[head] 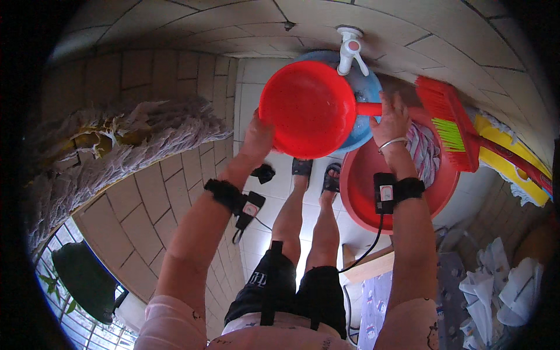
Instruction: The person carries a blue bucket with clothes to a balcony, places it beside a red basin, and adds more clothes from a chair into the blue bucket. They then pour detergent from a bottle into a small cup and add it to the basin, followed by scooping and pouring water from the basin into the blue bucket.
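Note:
A red plastic dipper (308, 109), round with a short handle, is held over a blue basin (367, 83). My left hand (258, 136) grips its rim on the left side. At the handle is my right hand (392, 120), its fingers partly raised; whether they close on the handle is not plain. A white tap (351, 50) with a lever juts from the tiled wall above the blue basin. Below my right hand stands a larger red basin (358, 188) with a striped cloth (424, 153) inside.
A red brush (455, 127) with bristles and a long handle leans at the right, beside a yellow mop-like item (503, 144). White plastic bags (494, 284) hang at lower right. On the left, a ledge carries crumpled whitish fabric (153, 131). A dark object (264, 173) lies near my feet.

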The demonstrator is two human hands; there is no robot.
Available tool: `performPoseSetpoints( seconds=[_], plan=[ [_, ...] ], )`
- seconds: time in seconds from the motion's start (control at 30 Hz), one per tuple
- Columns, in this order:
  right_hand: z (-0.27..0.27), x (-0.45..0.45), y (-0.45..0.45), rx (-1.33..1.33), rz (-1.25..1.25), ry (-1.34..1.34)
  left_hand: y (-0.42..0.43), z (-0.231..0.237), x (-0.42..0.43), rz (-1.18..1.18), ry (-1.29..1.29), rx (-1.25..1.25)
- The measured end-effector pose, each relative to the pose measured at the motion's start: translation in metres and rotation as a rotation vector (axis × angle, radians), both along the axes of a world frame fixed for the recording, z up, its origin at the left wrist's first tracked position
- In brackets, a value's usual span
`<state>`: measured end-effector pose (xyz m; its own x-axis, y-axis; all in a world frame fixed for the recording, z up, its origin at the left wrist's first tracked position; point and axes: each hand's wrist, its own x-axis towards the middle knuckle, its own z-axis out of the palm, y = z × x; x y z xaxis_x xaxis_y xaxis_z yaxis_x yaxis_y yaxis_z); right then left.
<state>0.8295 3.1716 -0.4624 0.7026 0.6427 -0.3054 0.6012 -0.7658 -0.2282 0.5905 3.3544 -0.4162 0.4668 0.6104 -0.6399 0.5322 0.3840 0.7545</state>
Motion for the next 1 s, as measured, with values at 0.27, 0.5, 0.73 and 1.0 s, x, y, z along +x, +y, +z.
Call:
performPoseSetpoints(
  seconds=[0.27, 0.5, 0.73, 1.0],
  plan=[
    [0.004, -0.013, 0.015, 0.253, -0.022, -0.136, -0.028, 0.008, 0.010, 0.238, 0.121, -0.074],
    [-0.011, -0.011, 0.030, 0.201, 0.040, 0.068, -0.036, 0.008, 0.020, 0.454, 0.099, 0.015],
    [-0.019, -0.042, 0.030, 0.270, -0.064, 0.565, -0.056, 0.000, 0.028, 0.310, 0.143, 0.461],
    [-0.026, -0.052, 0.033, 0.033, 0.159, 0.451, -0.066, -0.007, 0.036, 0.400, 0.029, 0.382]
  ],
)
